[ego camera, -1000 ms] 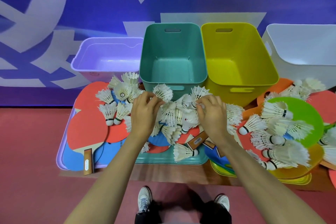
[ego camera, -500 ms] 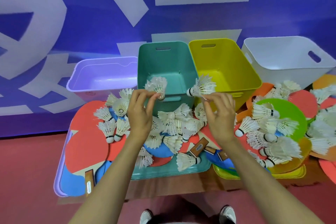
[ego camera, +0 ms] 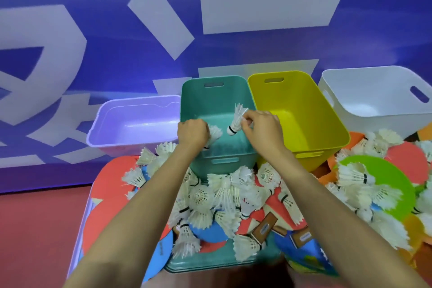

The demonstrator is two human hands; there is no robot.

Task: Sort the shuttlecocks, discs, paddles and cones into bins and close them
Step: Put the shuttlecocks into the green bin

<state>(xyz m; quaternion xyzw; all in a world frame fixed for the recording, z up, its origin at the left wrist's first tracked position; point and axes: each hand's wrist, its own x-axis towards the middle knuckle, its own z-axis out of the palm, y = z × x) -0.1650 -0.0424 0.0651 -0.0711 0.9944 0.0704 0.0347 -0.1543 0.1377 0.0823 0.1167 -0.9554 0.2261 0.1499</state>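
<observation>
Both my hands are over the open teal bin (ego camera: 218, 98). My left hand (ego camera: 192, 131) grips a white shuttlecock (ego camera: 214, 134) whose feathers stick out to the right. My right hand (ego camera: 259, 127) pinches a second shuttlecock (ego camera: 236, 120) by its feathers, cork pointing down into the bin. Below the bin lies a heap of several white shuttlecocks (ego camera: 224, 192) on red and blue paddles (ego camera: 264, 229) and flat discs. A green disc (ego camera: 383, 177) with more shuttlecocks lies at the right.
A lilac bin (ego camera: 112, 133) stands left of the teal one, a yellow bin (ego camera: 327, 124) right of it, then a white bin (ego camera: 383, 114). A teal lid (ego camera: 210, 262) and a lilac lid (ego camera: 78, 238) lie under the pile. A blue wall rises behind.
Both hands lifted a shuttlecock each from the pile and carried them up and forward over the teal bin. The camera view tilted upward.
</observation>
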